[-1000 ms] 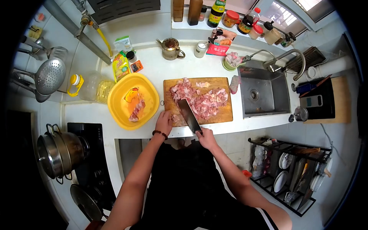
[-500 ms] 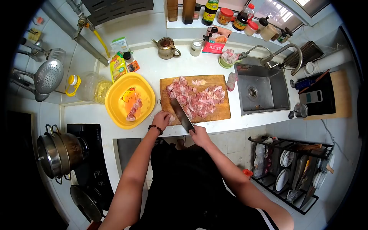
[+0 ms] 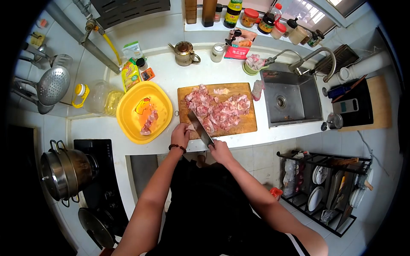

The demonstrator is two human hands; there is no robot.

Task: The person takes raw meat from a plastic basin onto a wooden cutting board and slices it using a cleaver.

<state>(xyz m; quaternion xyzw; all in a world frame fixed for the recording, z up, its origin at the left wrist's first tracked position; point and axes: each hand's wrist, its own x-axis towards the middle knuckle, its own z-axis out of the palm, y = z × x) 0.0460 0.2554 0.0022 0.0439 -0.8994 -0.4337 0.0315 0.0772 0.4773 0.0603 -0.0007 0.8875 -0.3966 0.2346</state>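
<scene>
My right hand [image 3: 220,150] is wrapped round the handle of a kitchen knife [image 3: 199,128]. Its broad blade slants up and left over the front left part of the wooden cutting board [image 3: 252,123]. Left of the blade, my left hand [image 3: 180,135] has its fingers closed on a small piece of meat [image 3: 190,127] at the board's near left corner. Chopped raw meat [image 3: 222,112] is heaped over the middle of the board. Beside the board stands a yellow basin [image 3: 124,112] with a few meat pieces [image 3: 149,123] inside.
A metal sink [image 3: 294,100] with a faucet lies to the right, a grey cloth [image 3: 258,90] at its edge. Behind the board stand a teapot [image 3: 184,53], a jar [image 3: 218,52] and a red packet [image 3: 239,45]. An oil bottle [image 3: 100,97] and a stove [image 3: 92,170] are at left.
The knife and my right hand have shifted slightly left, bringing the blade closer to my left hand. My left hand has drawn a little toward me, its wrist moving right. The meat heap looks unchanged.
</scene>
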